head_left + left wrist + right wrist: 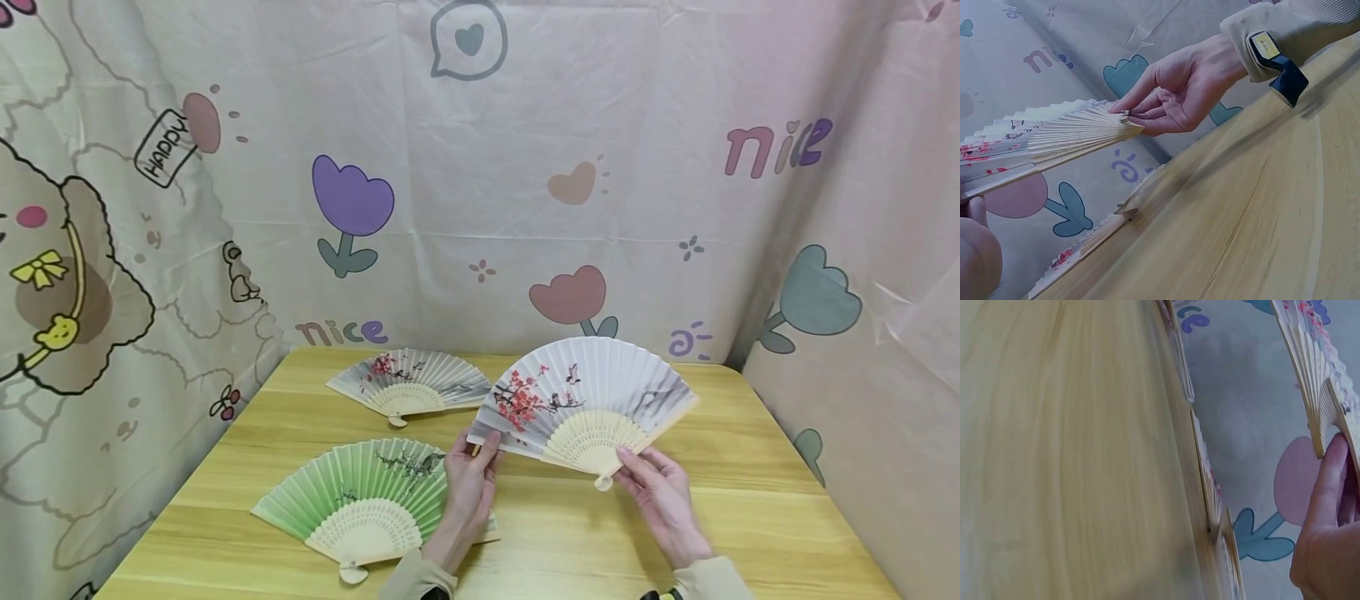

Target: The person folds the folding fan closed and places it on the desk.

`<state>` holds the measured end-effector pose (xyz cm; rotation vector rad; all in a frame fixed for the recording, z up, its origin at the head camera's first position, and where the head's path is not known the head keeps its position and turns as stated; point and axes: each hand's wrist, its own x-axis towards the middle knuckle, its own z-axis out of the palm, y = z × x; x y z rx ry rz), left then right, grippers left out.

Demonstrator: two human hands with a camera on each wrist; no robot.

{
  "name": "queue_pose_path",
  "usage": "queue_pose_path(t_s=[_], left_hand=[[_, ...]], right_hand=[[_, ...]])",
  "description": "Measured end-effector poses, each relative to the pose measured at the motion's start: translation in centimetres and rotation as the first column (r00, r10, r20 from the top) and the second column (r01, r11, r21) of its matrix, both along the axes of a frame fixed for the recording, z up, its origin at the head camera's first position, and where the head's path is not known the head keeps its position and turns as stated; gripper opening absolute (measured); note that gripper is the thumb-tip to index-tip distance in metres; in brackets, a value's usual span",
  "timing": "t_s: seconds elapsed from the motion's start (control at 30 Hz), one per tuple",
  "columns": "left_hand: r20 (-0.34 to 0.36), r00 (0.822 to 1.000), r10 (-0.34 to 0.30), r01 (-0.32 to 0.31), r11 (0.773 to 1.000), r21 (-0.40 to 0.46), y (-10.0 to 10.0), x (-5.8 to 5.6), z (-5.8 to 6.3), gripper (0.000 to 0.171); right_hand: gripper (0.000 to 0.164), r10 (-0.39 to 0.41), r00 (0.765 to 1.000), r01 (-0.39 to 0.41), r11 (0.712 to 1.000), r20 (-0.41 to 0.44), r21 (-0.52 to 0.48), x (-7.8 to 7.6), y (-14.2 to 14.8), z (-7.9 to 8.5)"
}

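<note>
A spread white-and-grey folding fan [585, 383] with red blossoms and pale slatted ribs is held up above the table. My left hand [468, 483] grips its left edge, thumb on the front. Near the pivot, my right hand [660, 492] pinches the lower right end of the ribs, as the left wrist view also shows with the right hand [1179, 87] at the narrow end of the fan [1079, 134]. A green folding fan [367, 492] lies spread on the table, partly hidden behind my left hand and forearm.
Another spread grey-and-white fan [405, 387] with red blossoms lies towards the back of the wooden table [247, 442], its right end meeting the held fan's outline. Printed cloth [465, 208] hangs behind the table and on both sides.
</note>
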<state>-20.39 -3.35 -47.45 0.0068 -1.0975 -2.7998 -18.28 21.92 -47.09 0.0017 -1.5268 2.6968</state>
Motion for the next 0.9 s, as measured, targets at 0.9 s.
queue_pose_path(t_s=[0.9], left_hand=[[-0.132, 0.941, -0.311, 0.278, 0.935, -0.22, 1.0, 0.5, -1.1, 0.053]], right_hand=[[0.029, 0.055, 0.997, -0.047, 0.989, 0.059, -0.139, 0.2, -3.1, -0.6]])
